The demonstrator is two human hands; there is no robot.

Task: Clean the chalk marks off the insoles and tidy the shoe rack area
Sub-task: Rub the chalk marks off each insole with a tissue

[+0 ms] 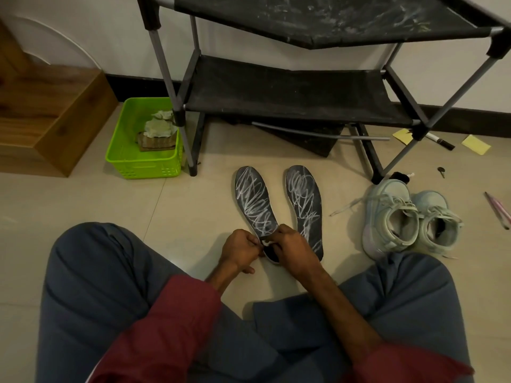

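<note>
The left hand (pixel 240 251) and right hand (pixel 294 248) are meeting at the heel end of the left insole (pixel 253 200), both with fingers curled in, pinching that heel between them; a small white scrap (pixel 267 243) is showing between the fingertips, though what it is and which hand is holding it cannot be told. The left insole is lying flat on the tiled floor (pixel 193 205), toe pointing toward the shoe rack (pixel 290 95), its dark grey top surface carrying dense white chalk scribbles from toe to near the heel, where a patch is looking plain dark. The right insole (pixel 305 205) is lying just beside it, toes spread apart and heels close, scrawled over in the same looping white chalk. To the right, a pair of pale mint sneakers (pixel 409 219) is sitting side by side with laces trailing loose. The black rack is standing against the wall, its top shelf smeared with white chalk. A green basket (pixel 143 164) holding crumpled rags is sitting by the rack's left leg, and yellow sticky notes (pixel 476 144) and a marker (pixel 439 141) are lying on the floor at the far right.
</note>
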